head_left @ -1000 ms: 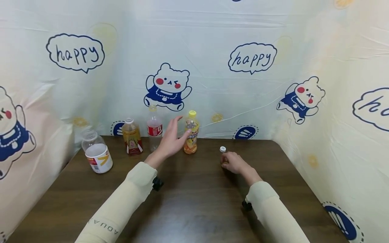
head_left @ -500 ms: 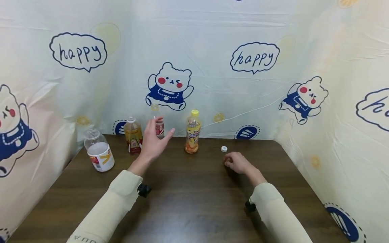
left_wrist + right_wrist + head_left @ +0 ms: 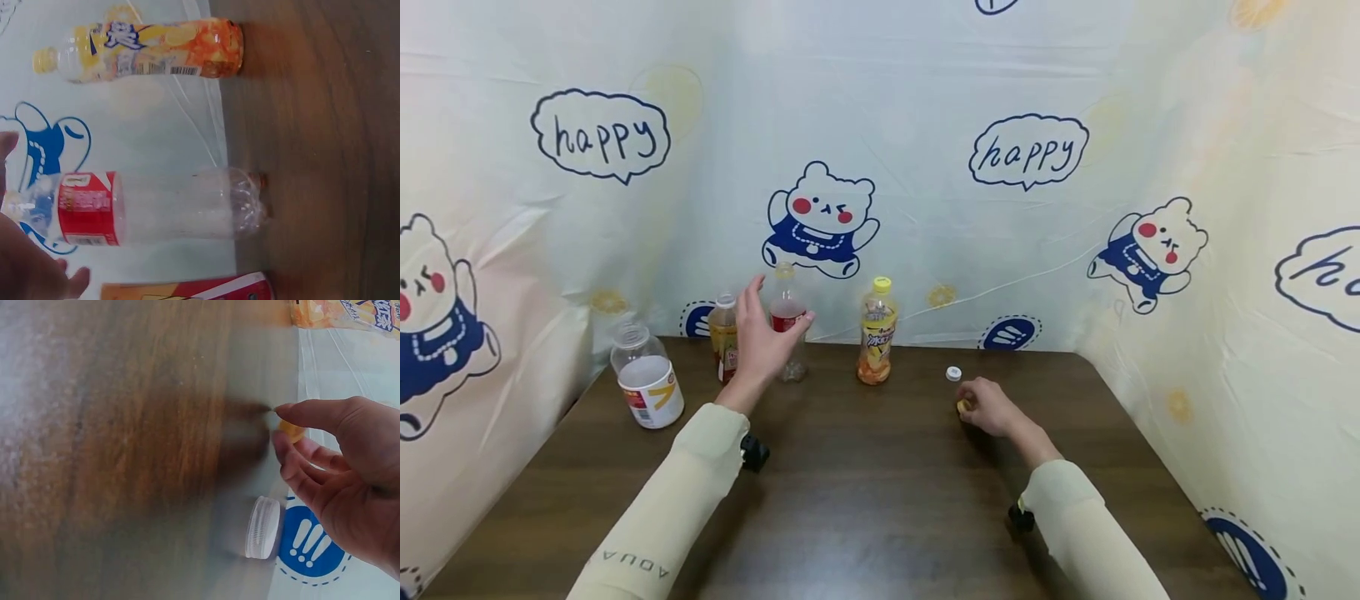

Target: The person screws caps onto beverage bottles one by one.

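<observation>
My left hand (image 3: 760,343) is raised with fingers spread and thumb out, in front of an uncapped clear plastic bottle (image 3: 172,206) with a red label. The thumb overlaps the bottle in the head view. To its left, an amber drink bottle (image 3: 723,333) with a white cap is partly hidden by this hand. A yellow-capped tea bottle (image 3: 877,337) stands to the right. At the table's right side, my right hand (image 3: 994,408) pinches a small yellow bottle cap (image 3: 291,431) between thumb and fingers, low over the table. Just beyond lies a white bottle cap (image 3: 953,373).
A wide-mouthed clear jar (image 3: 649,385) with a white label stands lidless at the table's left. The dark wooden table (image 3: 865,500) ends at the back against a pale printed curtain (image 3: 917,75), which also hangs on both sides.
My left hand has moved left from the yellow-capped bottle to the red-labelled one. My right hand has stayed in about the same place, and the yellow cap now shows at its fingertips.
</observation>
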Available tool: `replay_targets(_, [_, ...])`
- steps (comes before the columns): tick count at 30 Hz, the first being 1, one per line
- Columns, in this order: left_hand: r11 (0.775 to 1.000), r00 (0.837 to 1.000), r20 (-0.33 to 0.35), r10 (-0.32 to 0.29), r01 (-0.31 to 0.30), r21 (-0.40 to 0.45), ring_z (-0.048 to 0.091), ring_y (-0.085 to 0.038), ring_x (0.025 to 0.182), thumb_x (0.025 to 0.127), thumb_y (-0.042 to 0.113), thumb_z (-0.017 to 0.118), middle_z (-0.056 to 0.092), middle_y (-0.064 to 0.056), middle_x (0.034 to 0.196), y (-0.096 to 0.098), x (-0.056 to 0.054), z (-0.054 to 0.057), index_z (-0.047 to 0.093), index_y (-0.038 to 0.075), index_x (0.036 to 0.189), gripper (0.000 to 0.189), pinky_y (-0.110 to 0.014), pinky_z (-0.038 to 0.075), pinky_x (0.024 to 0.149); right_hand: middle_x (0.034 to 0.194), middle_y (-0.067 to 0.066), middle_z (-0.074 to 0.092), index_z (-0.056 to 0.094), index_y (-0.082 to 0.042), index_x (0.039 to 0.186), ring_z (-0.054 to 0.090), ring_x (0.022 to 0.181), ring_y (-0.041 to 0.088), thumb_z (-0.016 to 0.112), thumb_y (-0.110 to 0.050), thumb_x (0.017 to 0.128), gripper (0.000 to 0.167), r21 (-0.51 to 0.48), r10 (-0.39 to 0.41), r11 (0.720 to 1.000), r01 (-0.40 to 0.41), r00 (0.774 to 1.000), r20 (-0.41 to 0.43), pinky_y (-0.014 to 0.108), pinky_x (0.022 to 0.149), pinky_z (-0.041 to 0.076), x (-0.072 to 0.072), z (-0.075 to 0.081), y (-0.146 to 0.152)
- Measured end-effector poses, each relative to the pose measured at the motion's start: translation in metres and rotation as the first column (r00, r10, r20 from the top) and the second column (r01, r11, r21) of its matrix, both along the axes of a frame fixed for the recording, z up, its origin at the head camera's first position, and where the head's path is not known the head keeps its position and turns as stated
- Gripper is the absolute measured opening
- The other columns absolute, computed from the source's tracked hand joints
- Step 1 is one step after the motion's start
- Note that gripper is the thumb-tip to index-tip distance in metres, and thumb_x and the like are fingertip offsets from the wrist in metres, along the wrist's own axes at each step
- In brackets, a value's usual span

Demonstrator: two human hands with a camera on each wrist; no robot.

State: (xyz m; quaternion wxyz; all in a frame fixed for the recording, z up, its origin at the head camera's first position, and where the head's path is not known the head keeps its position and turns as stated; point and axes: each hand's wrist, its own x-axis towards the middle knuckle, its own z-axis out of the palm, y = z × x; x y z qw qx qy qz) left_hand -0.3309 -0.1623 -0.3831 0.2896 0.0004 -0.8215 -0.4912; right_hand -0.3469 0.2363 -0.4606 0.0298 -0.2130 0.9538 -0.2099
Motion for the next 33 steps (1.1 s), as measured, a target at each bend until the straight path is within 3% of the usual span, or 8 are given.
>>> replay_targets(5, [0.997, 0.993, 0.096, -0.067, 0.063, 0.042, 0.029, -0.038, 0.148, 0.089, 0.041, 0.079, 0.02, -0.015, 0.165, -0.003, -0.012, -0.009, 0.012, 0.022, 0.163, 0.102, -0.063, 0.03, 0.117, 0.089, 0.007, 0.061, 0.068, -0.004, 0.099, 0.058, 0.085, 0.024, 0.078, -0.001, 0.081, 0.021, -0.046, 0.006, 0.999, -0.01, 0.996, -0.09, 0.045, 0.08, 0.052, 0.004, -0.005, -0.001])
replay_targets(8, [0.997, 0.991, 0.118, -0.069, 0.063, 0.054, 0.03, -0.039, 0.148, 0.09, 0.039, 0.079, 0.021, -0.017, 0.165, -0.003, -0.016, -0.013, 0.012, 0.021, 0.163, 0.101, -0.063, 0.03, 0.118, 0.085, 0.007, 0.059, 0.068, -0.002, 0.101, 0.056, 0.079, 0.022, 0.079, -0.002, 0.082, 0.022, -0.074, 0.009, 0.997, -0.019, 0.991, -0.136, 0.042, 0.075, 0.051, 0.006, -0.002, -0.002])
replay_targets(16, [0.995, 0.99, 0.127, -0.058, 0.047, 0.092, 0.037, -0.04, 0.143, 0.093, 0.032, 0.077, 0.032, -0.021, 0.159, -0.003, -0.025, -0.018, 0.019, 0.014, 0.161, 0.091, -0.061, 0.034, 0.116, 0.095, 0.007, 0.068, 0.069, 0.0, 0.113, 0.065, 0.081, 0.015, 0.075, -0.004, 0.091, 0.024, -0.167, 0.019, 0.985, -0.038, 0.993, -0.117, 0.033, 0.073, 0.058, 0.007, 0.02, -0.007])
replay_targets(24, [0.998, 0.995, 0.095, -0.036, 0.031, 0.049, 0.046, -0.04, 0.135, 0.094, 0.027, 0.077, 0.044, -0.023, 0.152, -0.011, -0.03, -0.029, 0.029, 0.01, 0.157, 0.081, -0.057, 0.04, 0.113, 0.097, 0.011, 0.065, 0.071, 0.004, 0.112, 0.07, 0.085, 0.021, 0.077, 0.0, 0.088, 0.025, -0.182, 0.079, 0.977, -0.115, 0.978, -0.195, 0.036, 0.076, 0.061, 0.013, 0.034, -0.011])
replay_targets(33, [0.997, 0.994, 0.084, -0.074, 0.075, -0.014, 0.048, -0.04, 0.135, 0.093, 0.034, 0.077, 0.047, -0.02, 0.152, -0.009, -0.022, -0.016, 0.035, 0.011, 0.154, 0.078, -0.057, 0.044, 0.11, 0.109, 0.015, 0.063, 0.07, 0.001, 0.116, 0.074, 0.09, 0.03, 0.077, 0.005, 0.086, 0.031, -0.234, 0.063, 0.967, -0.1, 0.985, -0.158, 0.036, 0.076, 0.062, 0.017, 0.059, -0.012])
